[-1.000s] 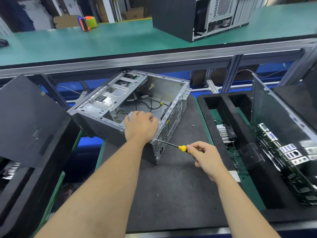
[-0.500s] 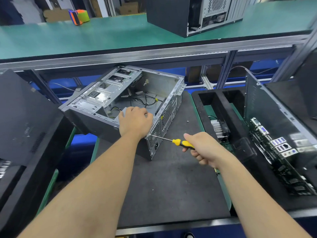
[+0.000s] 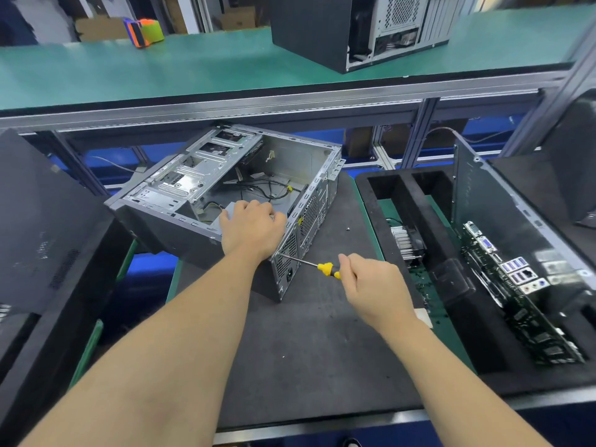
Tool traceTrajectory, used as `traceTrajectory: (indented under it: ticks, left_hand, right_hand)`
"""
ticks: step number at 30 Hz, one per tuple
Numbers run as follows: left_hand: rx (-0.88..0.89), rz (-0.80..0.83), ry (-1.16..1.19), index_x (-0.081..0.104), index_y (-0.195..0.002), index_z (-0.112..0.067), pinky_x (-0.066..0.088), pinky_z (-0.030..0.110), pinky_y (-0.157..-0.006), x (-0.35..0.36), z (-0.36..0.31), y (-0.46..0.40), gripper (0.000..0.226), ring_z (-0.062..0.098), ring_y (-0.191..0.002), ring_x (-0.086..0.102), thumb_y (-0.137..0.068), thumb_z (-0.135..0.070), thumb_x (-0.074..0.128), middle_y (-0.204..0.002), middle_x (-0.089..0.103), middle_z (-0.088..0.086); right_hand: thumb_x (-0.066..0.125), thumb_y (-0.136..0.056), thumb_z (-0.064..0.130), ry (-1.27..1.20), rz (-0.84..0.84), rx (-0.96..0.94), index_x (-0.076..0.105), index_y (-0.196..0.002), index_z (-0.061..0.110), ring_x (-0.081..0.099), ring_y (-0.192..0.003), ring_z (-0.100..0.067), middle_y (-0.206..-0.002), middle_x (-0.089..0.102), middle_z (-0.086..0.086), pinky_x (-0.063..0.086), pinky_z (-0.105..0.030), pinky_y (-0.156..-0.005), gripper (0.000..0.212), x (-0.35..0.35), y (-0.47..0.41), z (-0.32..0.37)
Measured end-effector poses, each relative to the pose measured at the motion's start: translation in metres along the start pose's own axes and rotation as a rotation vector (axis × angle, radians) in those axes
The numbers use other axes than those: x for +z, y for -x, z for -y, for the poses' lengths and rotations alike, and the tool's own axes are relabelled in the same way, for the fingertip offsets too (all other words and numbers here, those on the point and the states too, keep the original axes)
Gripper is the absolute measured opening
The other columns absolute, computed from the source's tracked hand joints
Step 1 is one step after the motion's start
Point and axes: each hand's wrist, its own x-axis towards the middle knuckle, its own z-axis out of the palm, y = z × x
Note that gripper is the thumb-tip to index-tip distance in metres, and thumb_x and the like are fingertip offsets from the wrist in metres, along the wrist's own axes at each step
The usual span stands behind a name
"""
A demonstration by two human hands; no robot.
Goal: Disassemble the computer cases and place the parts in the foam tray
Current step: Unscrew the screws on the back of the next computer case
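The open computer case lies on its side toward the tabletop's far-left corner, rear panel facing right. The left hand curls over its near rim. The right hand, nearer that panel, clamps the screwdriver; its shaft points left, tip at the panel's near corner.
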Motion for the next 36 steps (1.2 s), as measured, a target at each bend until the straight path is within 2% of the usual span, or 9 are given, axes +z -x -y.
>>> traceTrajectory:
  ticks: [7,12,16,18,22,25,29,32,36]
  left_hand:
    - [0.01,-0.021,0.033,0.066,-0.094,-0.022,0.024,0.052,-0.117,-0.002,0.005,0.001,0.038,0.021,-0.122,0.044,-0.1,-0.032,0.03,-0.111,0.062,-0.001]
    - [0.012,-0.024,0.036,0.063,-0.09,-0.022,0.026,0.051,-0.116,-0.002,0.004,0.004,0.036,0.021,-0.12,0.045,-0.099,-0.031,0.03,-0.11,0.062,-0.002]
    - [0.01,-0.028,0.041,0.061,-0.086,-0.022,0.028,0.052,-0.114,-0.003,0.003,0.004,0.035,0.022,-0.116,0.047,-0.099,-0.03,0.029,-0.107,0.062,-0.001]
    - [0.012,-0.03,0.041,0.062,-0.089,-0.022,0.028,0.052,-0.115,-0.003,0.004,0.004,0.036,0.022,-0.117,0.047,-0.099,-0.03,0.029,-0.107,0.061,-0.001]
    - [0.015,-0.039,0.037,0.062,-0.088,-0.021,0.028,0.05,-0.114,-0.002,0.004,0.003,0.036,0.022,-0.117,0.047,-0.099,-0.031,0.028,-0.107,0.062,-0.002]
    - [0.017,-0.034,0.037,0.061,-0.089,-0.021,0.028,0.051,-0.115,-0.001,0.004,0.003,0.036,0.022,-0.118,0.047,-0.099,-0.031,0.028,-0.109,0.062,-0.001]
    - [0.029,-0.041,0.036,0.065,-0.092,-0.02,0.028,0.049,-0.114,-0.001,0.005,0.003,0.039,0.022,-0.118,0.048,-0.099,-0.031,0.028,-0.11,0.063,0.0]
    - [0.034,-0.044,0.036,0.067,-0.093,-0.02,0.029,0.047,-0.113,-0.001,0.006,0.003,0.04,0.021,-0.118,0.048,-0.099,-0.03,0.029,-0.11,0.064,0.0]
    - [0.031,-0.056,0.043,0.065,-0.09,-0.021,0.031,0.047,-0.111,-0.002,0.006,0.003,0.039,0.022,-0.116,0.049,-0.098,-0.03,0.029,-0.108,0.064,0.0]
  right_hand:
    - [0.047,-0.097,0.016,-0.568,0.084,0.432,0.053,-0.091,0.032,0.047,-0.057,-0.006,-0.067,0.057,0.007,0.039,-0.028,-0.055,0.017,0.01,0.006,-0.016]
    - [0.066,-0.097,0.025,-1.109,-0.03,0.75,0.066,-0.095,0.008,0.056,-0.053,-0.018,-0.067,0.065,-0.01,0.046,-0.027,-0.046,0.018,0.01,0.008,-0.017]
    - [0.04,-0.104,0.05,-1.051,0.167,0.994,0.063,-0.088,0.009,0.031,-0.037,-0.014,-0.049,0.048,-0.004,0.024,-0.021,-0.039,0.049,0.014,-0.002,-0.012]
    - [0.038,-0.104,0.043,-0.934,0.079,0.974,0.06,-0.078,0.012,0.032,-0.037,-0.013,-0.05,0.047,-0.001,0.026,-0.023,-0.042,0.046,0.015,-0.007,-0.005]
    - [0.039,-0.096,0.029,-0.438,-0.148,0.419,0.057,-0.08,0.021,0.051,-0.062,-0.003,-0.07,0.058,0.012,0.035,-0.02,-0.056,0.026,0.019,0.009,-0.001]
    - [0.053,-0.098,0.022,-0.451,-0.199,0.269,0.055,-0.093,0.027,0.054,-0.076,0.001,-0.078,0.061,0.013,0.037,-0.011,-0.061,0.007,0.027,0.024,0.001]
    - [0.072,-0.089,0.027,-0.881,-0.315,0.582,0.062,-0.086,0.032,0.056,-0.063,-0.009,-0.07,0.061,0.011,0.043,-0.02,-0.063,0.012,0.029,0.021,0.006]
    - [0.067,-0.095,0.03,-1.141,-0.336,0.738,0.065,-0.087,0.017,0.058,-0.056,-0.015,-0.072,0.06,-0.005,0.052,-0.033,-0.06,0.015,0.029,0.016,0.013]
    - [0.034,-0.102,0.055,-0.914,-0.078,0.859,0.056,-0.09,0.017,0.047,-0.04,-0.013,-0.063,0.063,-0.003,0.043,-0.029,-0.045,0.046,0.023,0.014,0.006]
